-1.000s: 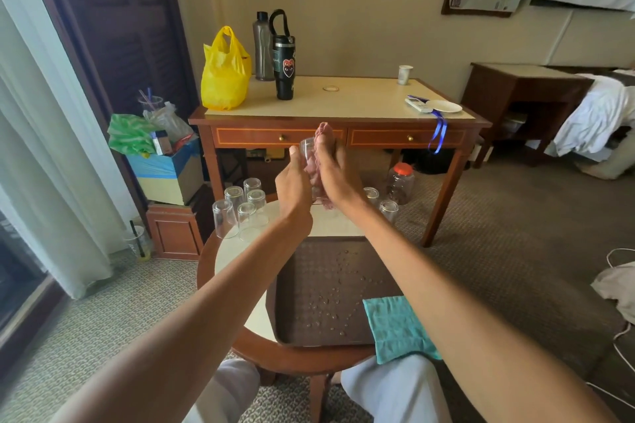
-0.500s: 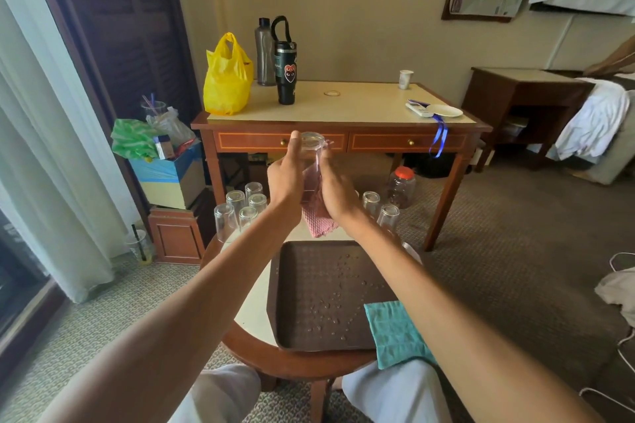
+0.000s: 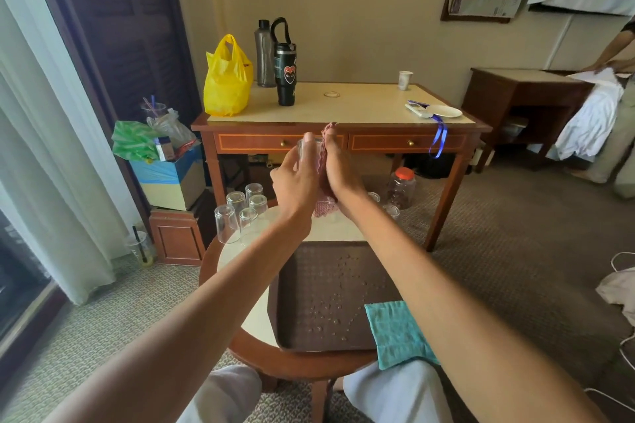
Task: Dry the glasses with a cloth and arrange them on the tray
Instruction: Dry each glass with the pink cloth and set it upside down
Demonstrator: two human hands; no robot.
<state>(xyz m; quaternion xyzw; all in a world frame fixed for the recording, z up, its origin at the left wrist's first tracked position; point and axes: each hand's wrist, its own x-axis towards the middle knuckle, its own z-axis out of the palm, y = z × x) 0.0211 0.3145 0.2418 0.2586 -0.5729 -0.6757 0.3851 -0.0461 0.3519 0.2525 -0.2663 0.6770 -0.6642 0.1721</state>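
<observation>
Head view: both hands are raised together above the 12 o'clock edge of the round bench (image 3: 292, 362). The left hand (image 3: 295, 178) has its fingers and thumb curled round a clear glass (image 3: 307, 156), held upright in the air, well above the bench top. The right hand (image 3: 343, 175) lies against the glass at its 3 o'clock side, fingers straight and pointing up, pressing a pink cloth (image 3: 324, 208) to the glass wall; one corner of the cloth peeks above the fingertips and the rest hangs below the palm. Whether the right thumb is hooked in the cloth cannot be told. A brown tray (image 3: 309, 288) sits on the bench beneath the forearms, dotted with water drops and carrying no glasses. At the tray's 10 o'clock a cluster of upturned glasses (image 3: 240, 213) stands on the bench; at its 1 o'clock two more glasses (image 3: 391, 211) show just past the right wrist. A teal cloth (image 3: 395, 330) lies over the tray's 4 o'clock corner.
</observation>
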